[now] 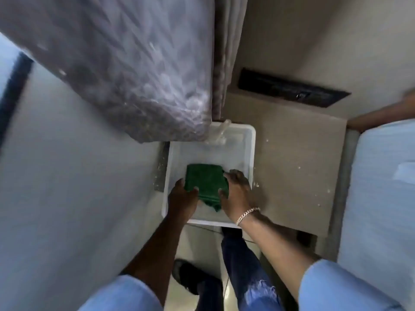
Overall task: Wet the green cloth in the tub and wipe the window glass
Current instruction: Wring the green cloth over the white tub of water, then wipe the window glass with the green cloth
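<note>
A folded green cloth [205, 184] is held low inside a white rectangular tub [249, 151] that stands on the floor below me. My left hand [183, 198] grips the cloth's left edge. On the cloth's right side, my right hand [237, 190], with a chain bracelet at the wrist, grips it too. Water in the tub looks shallow and clear. The window glass is not clearly in view; a pale blue pane with a dark frame [15, 86] shows at the far left.
A grey patterned curtain [125, 63] hangs over the tub's far left corner. A pale wall [67, 176] stands to the left, and a bed with a light blue sheet [381, 198] to the right. My feet [190, 277] are just behind the tub.
</note>
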